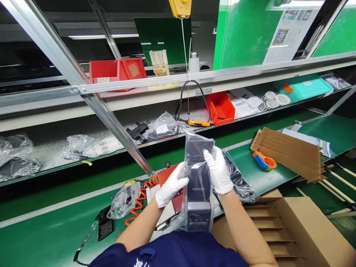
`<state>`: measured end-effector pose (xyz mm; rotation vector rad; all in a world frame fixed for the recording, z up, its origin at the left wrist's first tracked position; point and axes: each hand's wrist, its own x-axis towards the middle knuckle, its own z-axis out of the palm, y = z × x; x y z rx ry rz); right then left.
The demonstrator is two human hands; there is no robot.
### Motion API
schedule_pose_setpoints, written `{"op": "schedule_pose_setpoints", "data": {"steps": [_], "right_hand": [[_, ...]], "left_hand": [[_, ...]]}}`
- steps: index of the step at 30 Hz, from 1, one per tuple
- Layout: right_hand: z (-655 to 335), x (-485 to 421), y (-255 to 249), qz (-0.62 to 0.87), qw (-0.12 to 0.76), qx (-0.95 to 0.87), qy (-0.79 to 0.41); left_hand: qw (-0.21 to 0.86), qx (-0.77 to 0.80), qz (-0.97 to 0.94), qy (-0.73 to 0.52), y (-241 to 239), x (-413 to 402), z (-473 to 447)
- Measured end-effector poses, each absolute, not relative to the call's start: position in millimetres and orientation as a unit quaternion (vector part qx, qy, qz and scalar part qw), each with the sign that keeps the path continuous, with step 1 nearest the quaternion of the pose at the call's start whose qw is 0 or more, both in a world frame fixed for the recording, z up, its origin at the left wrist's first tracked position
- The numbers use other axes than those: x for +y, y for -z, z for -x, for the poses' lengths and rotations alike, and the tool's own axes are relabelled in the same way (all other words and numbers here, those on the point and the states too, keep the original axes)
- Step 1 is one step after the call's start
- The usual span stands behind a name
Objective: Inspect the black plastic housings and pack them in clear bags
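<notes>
green bench (pixel 55 230), hands (pixel 194 178) gripping bagged (crinkly) black box (pixel 198 185)

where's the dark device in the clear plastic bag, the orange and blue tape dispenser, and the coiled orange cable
dark device in clear plastic bag (pixel 198 181), head view, middle of its face
orange and blue tape dispenser (pixel 264 160), head view, its orange ring
coiled orange cable (pixel 140 198), head view, mid coil

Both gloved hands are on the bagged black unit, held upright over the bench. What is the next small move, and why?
Probably lower the bagged black unit toward the divided carton at the right. The left hand steadies the side and the right hand grips near the top, so the unit is held clear of the bench, and the carton's cardboard slots look open.
</notes>
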<state>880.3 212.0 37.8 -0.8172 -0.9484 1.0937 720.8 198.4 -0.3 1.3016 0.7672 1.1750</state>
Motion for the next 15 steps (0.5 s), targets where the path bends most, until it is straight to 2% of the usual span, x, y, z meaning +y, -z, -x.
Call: {"op": "schedule_pose_setpoints", "data": {"steps": [2, 7, 15], "right_hand": [[-876.2, 213.6, -32.5, 0.376, 0.657, -0.454, -0.469], [-866.3, 214.8, -25.5, 0.484, 0.628, -0.528, -0.305], [-867.6, 217.6, -22.2, 0.491, 0.611, -0.56, -0.268]], "left_hand": [[0.571, 0.349, -0.545, -0.505, -1.2, 201.0, -729.4], [0.5, 0.406, -0.51, -0.57, -8.2, 192.6, -756.3], [0.474, 0.433, -0.519, -0.564, -18.9, 180.6, -763.4]]}}
